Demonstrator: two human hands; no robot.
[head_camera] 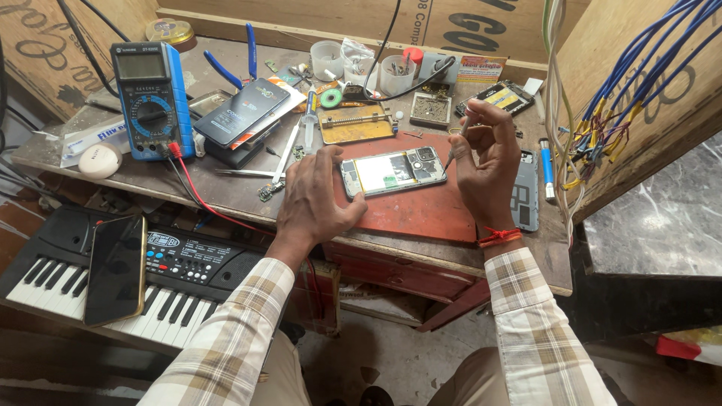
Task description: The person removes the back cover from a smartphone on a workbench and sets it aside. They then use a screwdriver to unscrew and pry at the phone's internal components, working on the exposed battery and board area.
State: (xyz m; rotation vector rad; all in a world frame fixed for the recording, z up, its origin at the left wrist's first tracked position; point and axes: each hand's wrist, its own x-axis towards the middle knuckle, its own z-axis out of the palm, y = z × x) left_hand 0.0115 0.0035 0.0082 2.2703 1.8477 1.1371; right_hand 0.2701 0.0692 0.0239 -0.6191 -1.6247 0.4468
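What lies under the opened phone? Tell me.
The opened phone lies on a red mat. The left hand steadies its end; the mat beneath it is hidden.

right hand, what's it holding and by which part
The right hand holds a thin screwdriver by its upper handle, tip down at the opened phone.

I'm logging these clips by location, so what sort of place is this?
Most likely a small phone repair bench. An opened phone lies on a red mat between the hands, a blue multimeter stands at the left, and tweezers and small parts tubs crowd the worktop.
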